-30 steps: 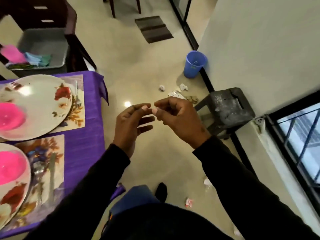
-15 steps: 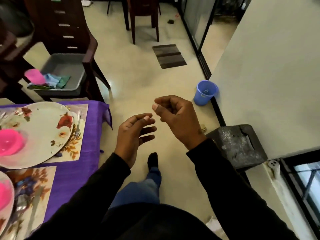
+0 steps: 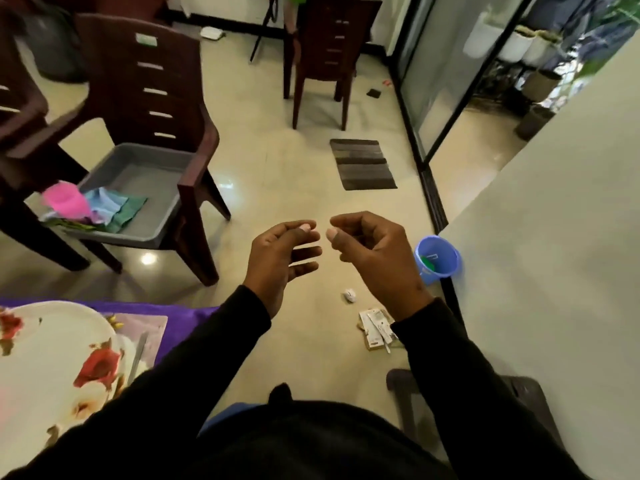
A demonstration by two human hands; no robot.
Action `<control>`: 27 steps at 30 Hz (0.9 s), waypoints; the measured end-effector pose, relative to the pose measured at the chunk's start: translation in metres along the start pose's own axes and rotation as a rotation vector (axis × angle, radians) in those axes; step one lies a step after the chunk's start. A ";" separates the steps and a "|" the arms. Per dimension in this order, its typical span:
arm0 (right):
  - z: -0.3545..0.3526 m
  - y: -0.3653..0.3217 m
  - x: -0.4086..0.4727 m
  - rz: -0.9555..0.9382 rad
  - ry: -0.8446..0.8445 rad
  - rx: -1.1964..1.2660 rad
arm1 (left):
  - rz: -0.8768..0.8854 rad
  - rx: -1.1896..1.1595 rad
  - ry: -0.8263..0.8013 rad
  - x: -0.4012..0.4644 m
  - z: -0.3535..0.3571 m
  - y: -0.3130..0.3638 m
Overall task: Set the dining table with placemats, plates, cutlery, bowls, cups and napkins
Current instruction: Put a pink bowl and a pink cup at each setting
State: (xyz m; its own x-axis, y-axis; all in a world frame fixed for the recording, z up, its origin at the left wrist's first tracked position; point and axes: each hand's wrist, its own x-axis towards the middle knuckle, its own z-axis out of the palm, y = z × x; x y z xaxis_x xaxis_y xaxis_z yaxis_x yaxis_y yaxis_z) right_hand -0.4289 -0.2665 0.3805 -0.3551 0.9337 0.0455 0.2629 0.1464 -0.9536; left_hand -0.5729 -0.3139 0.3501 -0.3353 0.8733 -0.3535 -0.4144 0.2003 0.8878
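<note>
Beige floor; grey tub [image 3: 162, 216] holds folded napkins [image 3: 104, 207].

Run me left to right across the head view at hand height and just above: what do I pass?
Pink cup in the grey tub on the chair seat → folded napkins → left hand → right hand → blue bucket against the wall.

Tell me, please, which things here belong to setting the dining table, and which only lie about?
Belong to the job:
floral plate
placemat
cutlery piece
grey tub with pink cup and folded napkins

Lying about:
blue bucket
crumpled paper
torn packaging
striped floor mat
</note>
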 end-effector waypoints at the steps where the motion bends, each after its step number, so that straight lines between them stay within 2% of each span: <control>1: 0.004 0.003 0.013 0.016 -0.016 0.011 | -0.007 -0.028 0.022 0.009 -0.005 0.004; 7: 0.054 0.003 0.115 0.021 -0.217 0.007 | 0.008 -0.149 0.181 0.070 -0.044 0.021; 11: 0.106 0.009 0.184 0.020 -0.424 0.018 | -0.003 -0.242 0.345 0.118 -0.076 0.027; 18: 0.193 0.018 0.317 -0.026 -0.762 0.072 | 0.004 -0.268 0.616 0.207 -0.117 0.068; 22: 0.249 0.012 0.367 0.029 -0.977 0.085 | 0.000 -0.283 0.771 0.233 -0.140 0.090; 27: 0.321 0.009 0.395 0.120 -1.215 0.072 | -0.011 -0.420 1.005 0.237 -0.180 0.099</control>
State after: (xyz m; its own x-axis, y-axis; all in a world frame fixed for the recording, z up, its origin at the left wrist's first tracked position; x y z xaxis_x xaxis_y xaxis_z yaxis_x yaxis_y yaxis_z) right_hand -0.8547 -0.0015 0.2943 -0.9489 0.0216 -0.3149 0.3154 0.0263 -0.9486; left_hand -0.8455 -0.1675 0.3011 -0.7891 0.0721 -0.6100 -0.6139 -0.1288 0.7788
